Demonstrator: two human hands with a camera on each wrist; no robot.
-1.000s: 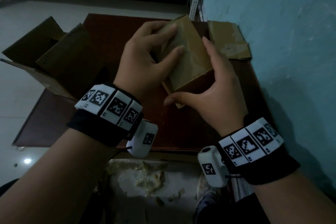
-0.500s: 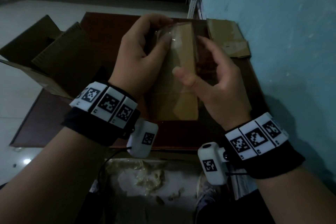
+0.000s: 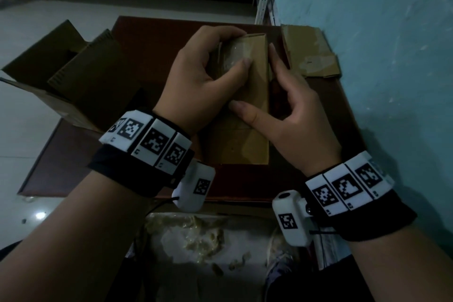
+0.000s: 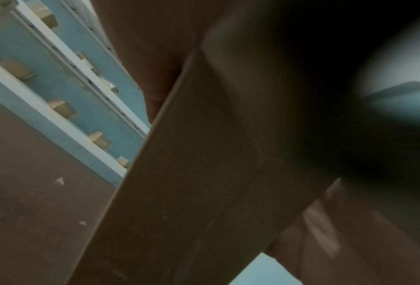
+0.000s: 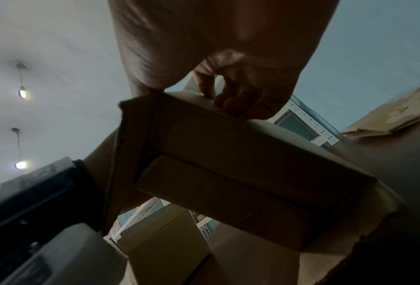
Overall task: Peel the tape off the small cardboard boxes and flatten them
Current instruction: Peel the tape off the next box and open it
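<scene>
Box (image 3: 247,115): brown, elongated, glossy-taped top

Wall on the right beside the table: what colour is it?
Light blue-green painted wall, seen best in the head view.

A small brown cardboard box (image 3: 247,115) sits lengthwise on the dark reddish-brown wooden table (image 3: 152,39), near its front edge. The left hand (image 3: 196,81) grips the box's far end, thumb pressed on a glossy strip of clear tape (image 3: 231,56) there. The right hand (image 3: 291,115) holds the box's right side, thumb lying across its top. Flattened brown cardboard pieces (image 3: 311,56) lie at the table's far right corner, against the teal wall (image 3: 380,56). A large open cardboard carton (image 3: 61,68) stands at the table's left edge.
</scene>
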